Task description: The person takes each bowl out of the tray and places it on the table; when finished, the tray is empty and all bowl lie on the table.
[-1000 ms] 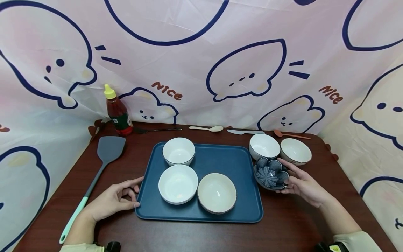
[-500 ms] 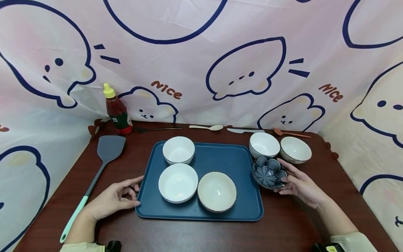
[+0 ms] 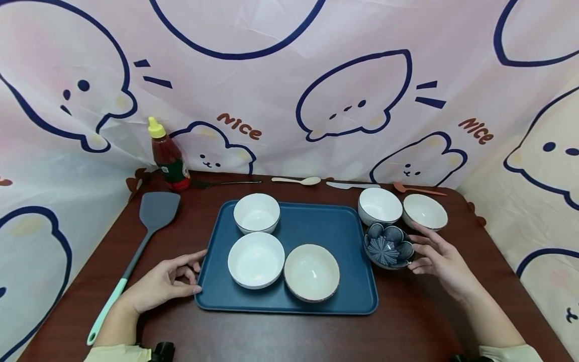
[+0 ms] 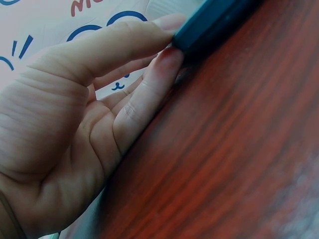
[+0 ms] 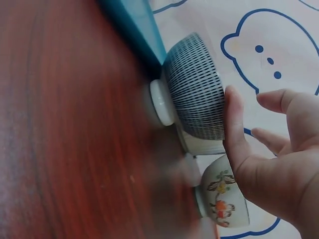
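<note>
My left hand (image 3: 158, 284) pinches the left rim of the blue tray (image 3: 348, 296); the left wrist view shows fingertips at the tray's edge (image 4: 199, 30). Two white bowls (image 3: 256, 213) (image 3: 256, 260) and a cream bowl (image 3: 311, 273) stand on the tray. Just right of the tray is a dark blue flower-patterned bowl (image 3: 389, 246), upright. My right hand (image 3: 445, 264) is at this bowl's right side, fingers spread. In the right wrist view, one digit of the hand (image 5: 279, 149) touches the rim of the patterned bowl (image 5: 194, 89), while other fingertips stand apart from it.
Behind the patterned bowl stand a white bowl (image 3: 380, 207) and a floral bowl (image 3: 425, 212). A spatula (image 3: 158, 208) and a sauce bottle (image 3: 169, 158) are at left. Along the back lie a fork (image 3: 226, 182), spoon (image 3: 309, 181), knife (image 3: 353, 185) and orange utensil (image 3: 418, 190).
My right hand has loosened its hold on the patterned bowl, its fingers drawing back to the right. The left hand and the tray have stayed in place.
</note>
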Action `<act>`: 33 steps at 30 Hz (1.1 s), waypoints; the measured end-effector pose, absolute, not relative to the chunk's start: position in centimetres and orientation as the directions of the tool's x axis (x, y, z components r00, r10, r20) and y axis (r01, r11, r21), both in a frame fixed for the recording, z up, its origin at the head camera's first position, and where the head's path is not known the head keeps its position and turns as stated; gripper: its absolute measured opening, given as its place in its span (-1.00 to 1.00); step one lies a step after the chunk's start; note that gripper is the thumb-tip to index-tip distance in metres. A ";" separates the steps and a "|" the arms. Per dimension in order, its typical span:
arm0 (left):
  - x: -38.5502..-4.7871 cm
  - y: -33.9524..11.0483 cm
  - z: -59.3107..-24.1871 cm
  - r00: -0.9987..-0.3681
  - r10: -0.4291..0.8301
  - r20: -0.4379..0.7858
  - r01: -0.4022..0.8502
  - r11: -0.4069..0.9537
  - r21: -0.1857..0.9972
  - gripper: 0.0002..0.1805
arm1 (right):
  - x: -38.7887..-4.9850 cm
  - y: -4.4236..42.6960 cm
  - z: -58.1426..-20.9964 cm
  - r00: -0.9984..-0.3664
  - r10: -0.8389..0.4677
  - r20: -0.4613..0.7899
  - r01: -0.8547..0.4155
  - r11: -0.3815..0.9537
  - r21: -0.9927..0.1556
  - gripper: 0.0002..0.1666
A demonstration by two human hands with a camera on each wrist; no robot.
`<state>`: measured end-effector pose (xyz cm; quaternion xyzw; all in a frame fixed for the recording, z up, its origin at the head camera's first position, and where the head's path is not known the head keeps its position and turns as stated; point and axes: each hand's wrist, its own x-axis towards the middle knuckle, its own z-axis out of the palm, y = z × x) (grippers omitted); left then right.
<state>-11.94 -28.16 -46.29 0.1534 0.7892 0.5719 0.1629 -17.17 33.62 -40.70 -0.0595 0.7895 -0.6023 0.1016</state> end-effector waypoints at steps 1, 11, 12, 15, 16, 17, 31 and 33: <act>-11.9 -28.2 -46.3 -0.900 0.428 -0.080 0.059 0.301 0.952 -0.14 | -17.1 33.7 -40.5 -0.974 -0.216 -0.076 0.019 0.254 -0.967 -0.30; -12.0 -28.2 -46.3 -0.903 0.418 -0.098 0.045 0.320 0.946 -0.13 | -16.9 32.8 -39.2 -0.963 -0.262 -0.062 0.004 0.218 -0.976 -0.33; -12.0 -28.2 -46.2 -0.903 0.417 -0.101 0.043 0.321 0.946 -0.13 | -17.0 32.5 -39.1 -0.960 -0.273 -0.066 0.001 0.232 -0.973 -0.32; -12.0 -28.2 -46.2 -0.904 0.417 -0.097 0.045 0.318 0.947 -0.13 | -17.4 31.6 -38.7 -0.948 -0.311 -0.072 -0.015 0.267 -0.964 -0.32; -12.0 -28.1 -46.2 -0.904 0.417 -0.095 0.046 0.317 0.947 -0.13 | -17.6 31.2 -38.5 -0.943 -0.325 -0.070 -0.022 0.273 -0.962 -0.33; -11.9 -28.1 -46.2 -0.904 0.416 -0.096 0.045 0.316 0.948 -0.13 | -17.7 30.8 -38.4 -0.938 -0.341 -0.066 -0.034 0.279 -0.960 -0.33; -11.9 -28.2 -46.3 -0.903 0.420 -0.090 0.047 0.305 0.951 -0.13 | -19.4 24.3 -38.5 -0.787 -0.605 -0.123 -0.010 0.212 -0.977 -0.31; -12.0 -28.1 -46.4 -0.901 0.425 -0.083 0.055 0.301 0.952 -0.14 | -19.7 23.6 -38.6 -0.765 -0.629 -0.139 -0.005 0.221 -0.975 -0.31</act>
